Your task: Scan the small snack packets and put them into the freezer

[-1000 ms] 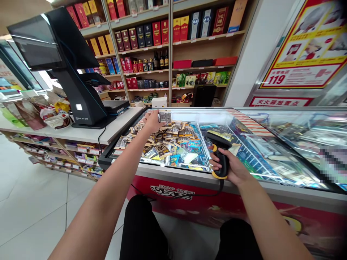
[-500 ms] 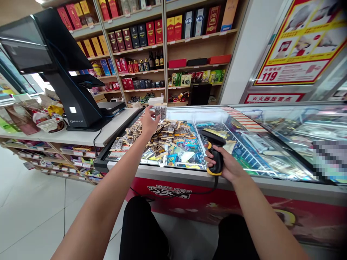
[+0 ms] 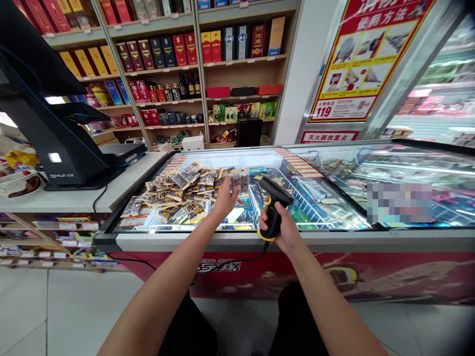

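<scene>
My left hand (image 3: 224, 201) is closed on a small snack packet (image 3: 242, 183) with a clear, dark-printed face, held upright above the freezer's glass top. In my right hand (image 3: 285, 228) is a black and yellow barcode scanner (image 3: 275, 202), fingers wrapped round its handle and its head tilted towards the left. The packet and the scanner head are close together but apart. To the left of my left hand, a heap of similar brown and cream snack packets (image 3: 178, 190) lies spread on the glass.
The chest freezer (image 3: 156, 242) has wire baskets (image 3: 297, 190) of goods under its glass. At the left, a counter (image 3: 124, 180) carries a checkout terminal (image 3: 63, 148). The scanner's cable (image 3: 252, 258) hangs across the freezer front. Shelves (image 3: 241, 74) of boxed bottles stand behind.
My left hand has brought the packet from the far side of the heap nearer and right, close to the scanner. The right hand keeps its hold. My view has swung right.
</scene>
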Tool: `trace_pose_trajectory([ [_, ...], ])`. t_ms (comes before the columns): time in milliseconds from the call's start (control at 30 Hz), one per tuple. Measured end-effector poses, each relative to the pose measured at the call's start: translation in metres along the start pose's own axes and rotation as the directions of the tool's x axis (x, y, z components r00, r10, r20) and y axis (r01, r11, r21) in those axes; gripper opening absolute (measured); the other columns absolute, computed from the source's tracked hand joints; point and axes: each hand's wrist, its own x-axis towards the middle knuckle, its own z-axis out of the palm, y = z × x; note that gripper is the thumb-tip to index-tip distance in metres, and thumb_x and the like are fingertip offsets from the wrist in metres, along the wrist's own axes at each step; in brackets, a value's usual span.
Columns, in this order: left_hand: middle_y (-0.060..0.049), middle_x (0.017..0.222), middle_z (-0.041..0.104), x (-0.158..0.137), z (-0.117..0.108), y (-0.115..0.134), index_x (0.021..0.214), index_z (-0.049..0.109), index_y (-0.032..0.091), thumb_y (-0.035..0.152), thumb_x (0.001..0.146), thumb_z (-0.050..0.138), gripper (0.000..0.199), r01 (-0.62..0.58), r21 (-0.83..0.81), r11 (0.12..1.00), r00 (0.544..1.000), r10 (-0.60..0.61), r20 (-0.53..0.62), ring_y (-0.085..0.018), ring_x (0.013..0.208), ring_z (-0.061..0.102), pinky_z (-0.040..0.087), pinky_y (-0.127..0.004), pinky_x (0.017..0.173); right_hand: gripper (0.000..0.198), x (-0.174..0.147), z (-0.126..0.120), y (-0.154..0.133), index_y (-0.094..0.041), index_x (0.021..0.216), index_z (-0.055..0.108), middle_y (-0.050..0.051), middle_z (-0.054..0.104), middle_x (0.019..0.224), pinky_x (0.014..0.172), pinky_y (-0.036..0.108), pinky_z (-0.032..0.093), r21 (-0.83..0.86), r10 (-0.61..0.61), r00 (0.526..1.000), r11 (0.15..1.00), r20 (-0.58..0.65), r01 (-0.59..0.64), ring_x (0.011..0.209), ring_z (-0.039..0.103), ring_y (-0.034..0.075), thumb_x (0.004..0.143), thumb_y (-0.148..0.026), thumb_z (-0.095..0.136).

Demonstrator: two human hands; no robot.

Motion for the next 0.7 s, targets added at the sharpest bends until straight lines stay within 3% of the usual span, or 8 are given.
trace_pose_trajectory([
  [100, -0.026, 0.139, 0.067, 0.0, 0.006, -0.012, 0.158, 0.044, 0.018, 0.059, 0.108, 0.054, 0.066, 0.036, -0.032, 0.999, 0.998, -0.035, 0.054, -0.017, 0.055, 0.071, 0.059, -0.034, 0.052, 0.049, -0.008, 0.0, 0.001, -0.023, 0.103, 0.061, -0.009, 0.047, 0.058, 0.044, 0.021, 0.032, -0.098, 0.061, 0.998, 0.993, -0.016, -0.063, 0.041, 0.04, 0.007, 0.084, -0.06, 0.087],
  [267, -0.026, 0.132, 0.069, 0.002, 0.002, -0.025, 0.16, 0.042, 0.018, 0.067, 0.104, 0.057, 0.076, 0.047, -0.071, 0.996, 0.996, -0.042, 0.072, -0.021, 0.061, 0.074, 0.062, -0.036, 0.052, 0.052, -0.019, 0.002, 0.002, -0.02, 0.098, 0.062, -0.008, 0.049, 0.059, 0.043, 0.021, 0.031, -0.229, 0.059, 0.998, 0.971, -0.037, -0.066, 0.041, 0.04, 0.006, 0.084, -0.064, 0.087],
  [500, -0.016, 0.116, 0.071, 0.002, 0.004, -0.025, 0.15, 0.045, 0.022, 0.059, 0.106, 0.061, 0.06, 0.041, -0.131, 0.991, 0.992, -0.025, 0.122, -0.022, 0.065, 0.077, 0.057, -0.029, 0.048, 0.054, -0.02, 0.003, 0.001, -0.021, 0.096, 0.061, -0.008, 0.048, 0.058, 0.043, 0.021, 0.032, -0.216, 0.04, 0.998, 0.975, -0.04, -0.048, 0.041, 0.039, 0.006, 0.084, -0.067, 0.087],
  [700, -0.02, 0.129, 0.071, 0.0, 0.004, -0.023, 0.161, 0.035, 0.021, 0.046, 0.107, 0.061, 0.065, 0.093, -0.106, 0.99, 0.988, -0.079, 0.129, -0.02, 0.07, 0.078, 0.059, -0.028, 0.053, 0.049, -0.02, 0.0, -0.004, -0.021, 0.099, 0.062, -0.008, 0.049, 0.059, 0.043, 0.02, 0.032, -0.195, 0.045, 0.999, 0.98, -0.021, -0.049, 0.041, 0.04, 0.006, 0.087, -0.062, 0.086],
])
